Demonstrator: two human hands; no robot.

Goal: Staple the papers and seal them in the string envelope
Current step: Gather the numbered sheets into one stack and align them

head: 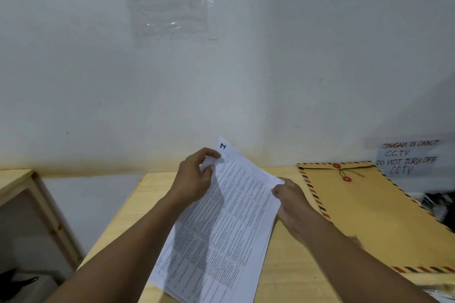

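Both hands hold a stack of white printed paper sheets (221, 224) above a pale wooden tabletop (290, 265). The left hand (194, 179) pinches the sheets' far left corner, thumb and forefinger pressed together on a folded-up edge, the other fingers curled behind. The right hand (293, 198) grips the far right corner, thumb on top, fingers hidden under the paper. A dark handwritten mark sits just beyond the left fingertips. To the right of the right hand, lying flat on the table, is a brown string envelope with striped red-and-black edging (369, 216); its flap is shut, string running between two red discs, contents not visible. On the wall beyond hangs a handwritten CCTV notice (406, 157).
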